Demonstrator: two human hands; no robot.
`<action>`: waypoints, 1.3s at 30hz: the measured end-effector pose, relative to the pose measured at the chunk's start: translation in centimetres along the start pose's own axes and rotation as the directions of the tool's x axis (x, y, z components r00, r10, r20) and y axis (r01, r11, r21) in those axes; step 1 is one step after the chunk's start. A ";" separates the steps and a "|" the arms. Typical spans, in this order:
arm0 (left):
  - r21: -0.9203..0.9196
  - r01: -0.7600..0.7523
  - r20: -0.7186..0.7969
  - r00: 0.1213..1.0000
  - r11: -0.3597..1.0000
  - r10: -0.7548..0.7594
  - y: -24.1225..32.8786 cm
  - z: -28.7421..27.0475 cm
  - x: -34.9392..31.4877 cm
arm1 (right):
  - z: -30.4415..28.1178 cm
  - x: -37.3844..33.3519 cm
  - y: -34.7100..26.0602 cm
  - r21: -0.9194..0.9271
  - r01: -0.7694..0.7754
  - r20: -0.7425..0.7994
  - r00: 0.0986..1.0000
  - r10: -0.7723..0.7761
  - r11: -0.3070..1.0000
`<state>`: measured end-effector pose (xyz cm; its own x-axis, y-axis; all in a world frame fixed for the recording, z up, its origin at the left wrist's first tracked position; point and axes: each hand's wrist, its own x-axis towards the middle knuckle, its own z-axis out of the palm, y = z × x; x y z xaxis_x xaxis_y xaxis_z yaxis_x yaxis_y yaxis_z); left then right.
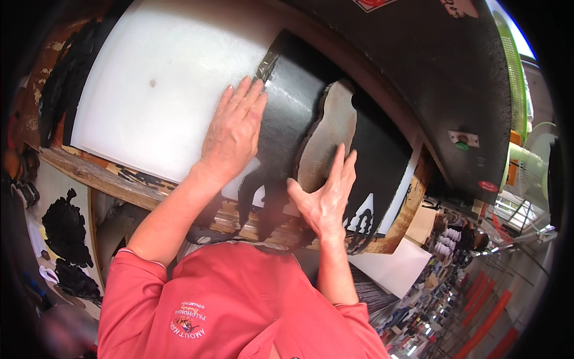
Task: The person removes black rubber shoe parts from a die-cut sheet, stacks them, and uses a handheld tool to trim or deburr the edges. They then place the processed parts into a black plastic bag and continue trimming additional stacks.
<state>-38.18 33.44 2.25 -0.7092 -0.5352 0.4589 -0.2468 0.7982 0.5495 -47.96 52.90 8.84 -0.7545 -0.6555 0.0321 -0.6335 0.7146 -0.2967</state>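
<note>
A black leather-like sheet (288,90) lies over a white board (149,84), its near edge cut into ragged strips. On the sheet rests a grey-brown, sole-shaped metal cutting die (332,116). My right hand (326,194) grips the die's near end, thumb on the left side and fingers along the right. Stretched out flat, my left hand (234,131) lies at the sheet's left edge, partly over the white board. Just beyond its fingertips a shiny strip (269,64) shows on the sheet.
A large black machine arm (430,72) with a green button (461,145) stands at the far right. The board sits on a wooden-edged table (113,179). Black scraps (66,230) lie at the left. A green fan (529,167) and a cluttered workshop floor appear at right.
</note>
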 end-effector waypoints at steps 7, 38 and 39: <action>0.007 0.001 0.010 1.000 1.000 -0.001 -0.1 -0.2 0.3 | -1.4 -0.5 0.7 0.232 -0.152 0.002 0.988 0.155 0.961; -0.130 -0.030 -0.121 0.993 0.991 0.014 -0.2 3.7 6.7 | 0.8 10.8 2.0 0.188 0.381 -0.205 0.917 -0.343 0.905; -0.129 -0.030 -0.115 0.993 0.991 0.015 -0.4 3.8 6.6 | 0.8 11.1 2.0 0.165 0.398 -0.177 0.912 -0.370 0.902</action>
<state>-45.30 30.59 2.40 -0.6323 -0.5514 0.5442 -0.1386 0.7716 0.6208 -57.51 46.90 7.87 -0.4840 -0.8191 0.3080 -0.8438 0.3436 -0.4122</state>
